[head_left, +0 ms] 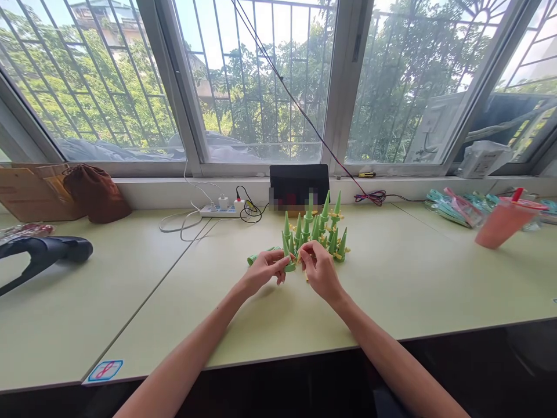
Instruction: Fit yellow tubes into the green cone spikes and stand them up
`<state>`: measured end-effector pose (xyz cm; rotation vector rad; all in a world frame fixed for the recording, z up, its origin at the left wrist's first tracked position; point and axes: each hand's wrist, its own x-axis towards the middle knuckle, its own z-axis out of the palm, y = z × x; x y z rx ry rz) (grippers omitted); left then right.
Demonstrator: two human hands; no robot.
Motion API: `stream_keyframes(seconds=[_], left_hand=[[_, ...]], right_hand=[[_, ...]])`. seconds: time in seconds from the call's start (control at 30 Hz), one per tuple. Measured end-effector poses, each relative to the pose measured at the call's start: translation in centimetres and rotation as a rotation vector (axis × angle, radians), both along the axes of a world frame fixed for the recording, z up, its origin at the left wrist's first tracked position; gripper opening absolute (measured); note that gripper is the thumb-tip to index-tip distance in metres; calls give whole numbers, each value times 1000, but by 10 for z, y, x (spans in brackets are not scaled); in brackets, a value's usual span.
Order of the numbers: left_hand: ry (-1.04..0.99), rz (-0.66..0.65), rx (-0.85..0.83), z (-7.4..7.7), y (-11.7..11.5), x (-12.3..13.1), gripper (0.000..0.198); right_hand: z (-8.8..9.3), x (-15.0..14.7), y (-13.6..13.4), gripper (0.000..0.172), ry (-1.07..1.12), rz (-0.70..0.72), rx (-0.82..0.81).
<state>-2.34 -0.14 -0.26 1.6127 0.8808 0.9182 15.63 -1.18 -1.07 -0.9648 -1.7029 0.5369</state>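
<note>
My left hand (261, 273) is closed on a green cone (286, 246) with a round base, holding it upright above the table. Close by on the right, my right hand (321, 271) is pinched at a small yellow piece (300, 255), partly hidden by the fingers. Just beyond both hands stands a group of similar green cones (324, 210), several with small yellow pieces (347, 250) on their sides. A green rolled or tube-like item (255, 259) lies behind my left hand.
Behind the cones a dark tablet (299, 180) leans near the window sill. A power strip (224, 210) with cables lies left of it. A pink cup (507, 223) and plastic-wrapped bundles (450, 208) are at right; a brown bag (98, 194) and black curved object (65, 248) at left.
</note>
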Motion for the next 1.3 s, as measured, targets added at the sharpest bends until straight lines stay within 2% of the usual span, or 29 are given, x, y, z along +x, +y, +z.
stream_keyframes(seconds=[0.3, 0.63, 1.07, 1.3], left_hand=[[-46, -120, -24, 0, -4, 5, 32], [-55, -105, -15, -2, -2, 4, 32], [-142, -58, -40, 2, -2, 4, 33], [-167, -42, -46, 0, -2, 4, 31]], right_hand=[[0, -1, 1, 15, 112, 106, 32], [-1, -1, 1, 12, 124, 105, 30], [2, -2, -1, 11, 274, 85, 57], [2, -3, -3, 11, 267, 142, 54]])
